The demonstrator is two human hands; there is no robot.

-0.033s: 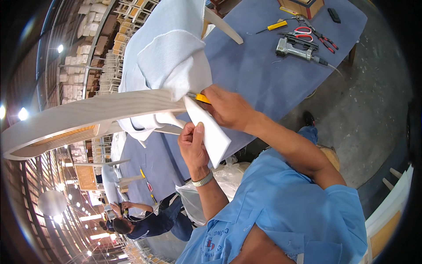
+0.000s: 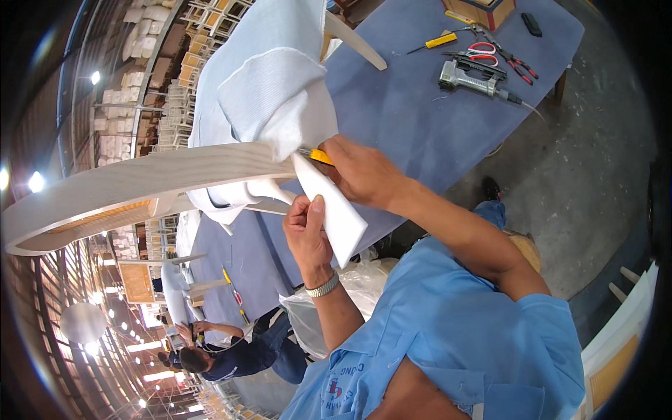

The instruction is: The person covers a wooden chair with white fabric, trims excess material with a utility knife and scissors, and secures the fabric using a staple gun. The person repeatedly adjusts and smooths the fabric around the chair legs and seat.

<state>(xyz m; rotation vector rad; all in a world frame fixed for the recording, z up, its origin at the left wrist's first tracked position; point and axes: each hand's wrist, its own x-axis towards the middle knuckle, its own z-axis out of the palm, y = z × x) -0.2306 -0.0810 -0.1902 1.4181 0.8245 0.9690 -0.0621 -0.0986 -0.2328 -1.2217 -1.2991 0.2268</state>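
My left hand (image 2: pixel 308 231) pinches a flat strip of white padding (image 2: pixel 341 227) between thumb and fingers. At the strip's upper end, my right hand (image 2: pixel 364 171) is closed round a yellow-handled cutter (image 2: pixel 321 156). The cutter's metal tip meets the edge where the strip joins white padding and light blue fabric (image 2: pixel 262 91) on a chair seat. Folds hide the exact contact. A curved pale wooden chair frame (image 2: pixel 168 170) reaches leftward from beside the cutter. The chair lies on its side, with one tapered leg (image 2: pixel 358 43) pointing over the table.
On the blue-covered table (image 2: pixel 413 126) lie a staple gun (image 2: pixel 467 78) with a hose, red-handled scissors (image 2: pixel 483 54), red-handled pliers (image 2: pixel 519 66) and a yellow screwdriver (image 2: pixel 439 42). A box (image 2: pixel 483 10) stands at the far edge. Another person (image 2: pixel 245 357) works at lower left.
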